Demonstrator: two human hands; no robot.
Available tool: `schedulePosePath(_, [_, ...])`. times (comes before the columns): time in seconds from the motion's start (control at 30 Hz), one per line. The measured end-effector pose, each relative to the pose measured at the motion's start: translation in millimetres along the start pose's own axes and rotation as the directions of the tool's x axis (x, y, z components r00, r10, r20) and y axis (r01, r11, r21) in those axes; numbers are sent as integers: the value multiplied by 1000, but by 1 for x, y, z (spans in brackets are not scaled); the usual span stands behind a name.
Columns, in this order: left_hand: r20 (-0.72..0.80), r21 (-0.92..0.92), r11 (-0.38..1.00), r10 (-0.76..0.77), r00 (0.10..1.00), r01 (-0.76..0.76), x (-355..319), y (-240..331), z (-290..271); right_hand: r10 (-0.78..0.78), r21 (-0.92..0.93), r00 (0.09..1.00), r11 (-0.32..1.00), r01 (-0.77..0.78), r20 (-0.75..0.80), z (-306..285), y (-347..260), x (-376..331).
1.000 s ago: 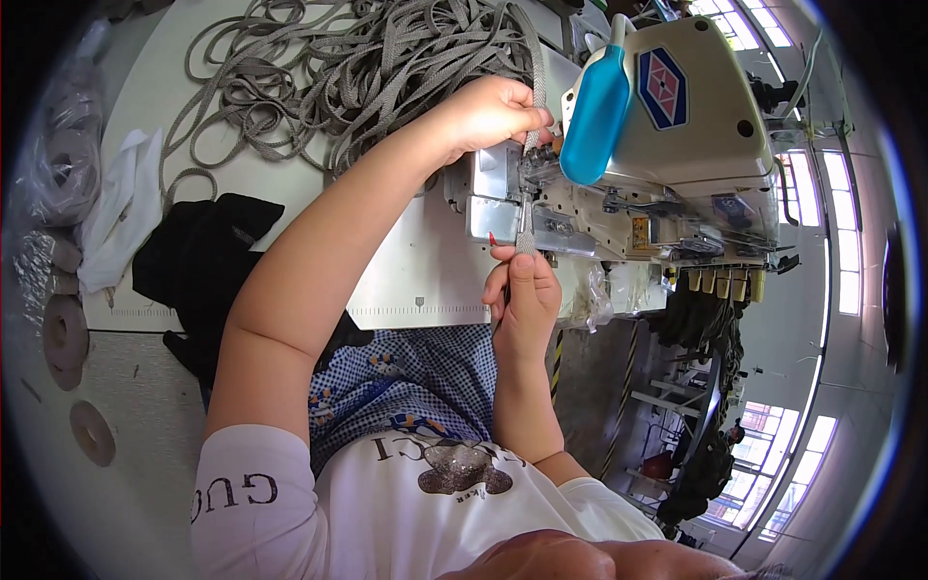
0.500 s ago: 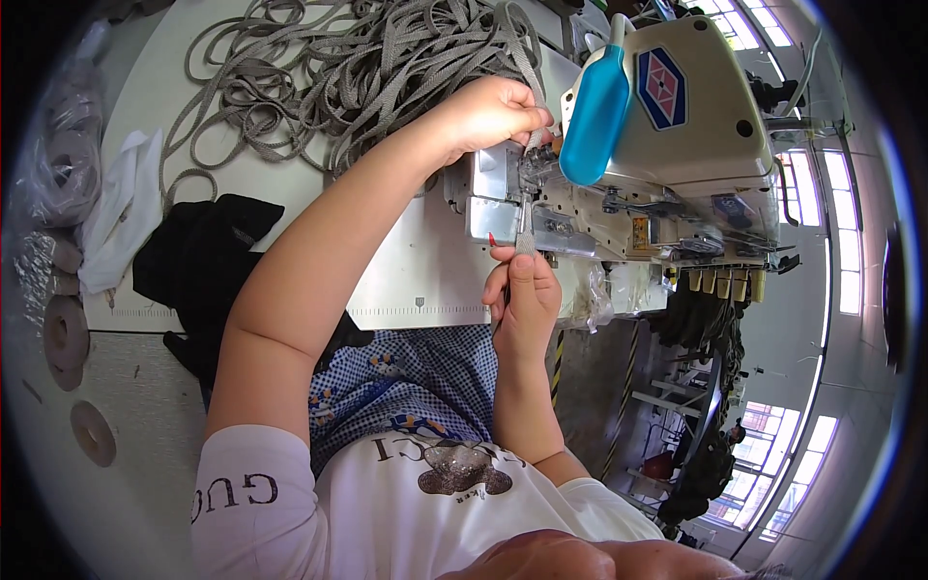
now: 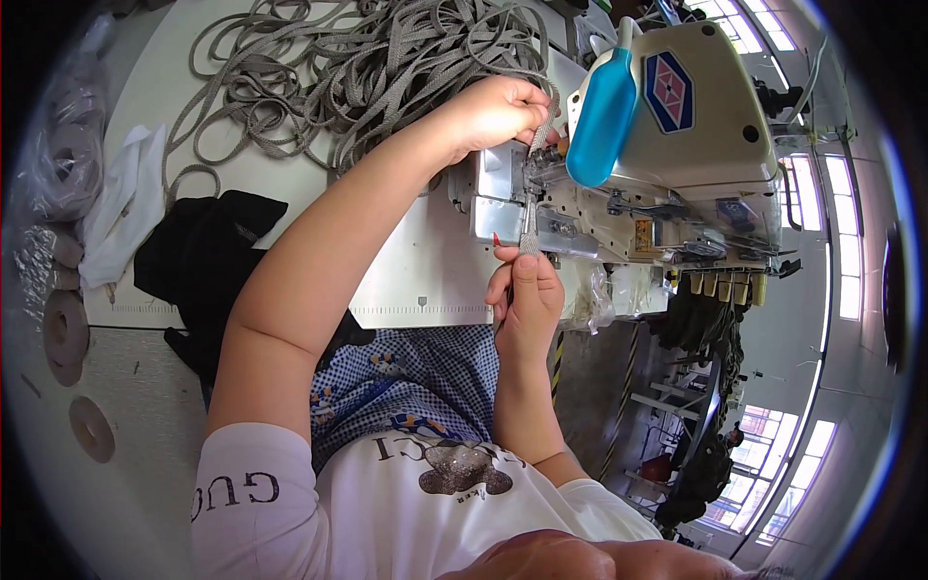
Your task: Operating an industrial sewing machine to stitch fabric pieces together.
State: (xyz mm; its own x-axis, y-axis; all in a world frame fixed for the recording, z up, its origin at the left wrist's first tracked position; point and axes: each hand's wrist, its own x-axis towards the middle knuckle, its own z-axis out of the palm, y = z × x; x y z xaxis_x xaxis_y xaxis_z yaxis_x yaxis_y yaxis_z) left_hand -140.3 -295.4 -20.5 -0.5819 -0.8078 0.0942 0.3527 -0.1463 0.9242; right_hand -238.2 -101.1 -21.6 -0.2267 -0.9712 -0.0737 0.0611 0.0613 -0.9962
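A flat grey woven cord (image 3: 530,232) runs through the needle area of a beige sewing machine (image 3: 696,106). Beyond the presser foot, my left hand (image 3: 505,118) pinches the cord where it comes down from a large tangled heap of cord (image 3: 387,72). On the near side, my right hand (image 3: 528,292) grips the cord between thumb and fingers, close to the machine's front edge. The stretch between my hands looks fairly straight. A blue oval piece (image 3: 602,118) on the machine head hangs just right of my left hand.
Black cloth (image 3: 198,251) lies left of my left forearm, with white cloth (image 3: 126,208) beyond it. Wrapped rolls (image 3: 72,174) and a flat ring (image 3: 92,428) sit at the far left. Clear plastic (image 3: 592,300) hangs by the table edge, right of my right hand.
The cord loop beyond my left hand has shifted and sits differently against the heap. Both hands keep their grip in nearly the same places; the whole view has shifted slightly.
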Motion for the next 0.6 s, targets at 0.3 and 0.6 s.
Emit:
schedulePosePath(0.3, [14,-31,999,18,1000,-18,-1,1,0,-21,-22,1000,1000,21,-2,2,0,0])
schedulePosePath(0.6, [24,60,998,12,1000,-13,-10,11,0,-30,-39,999,999,29,-26,3,1,0])
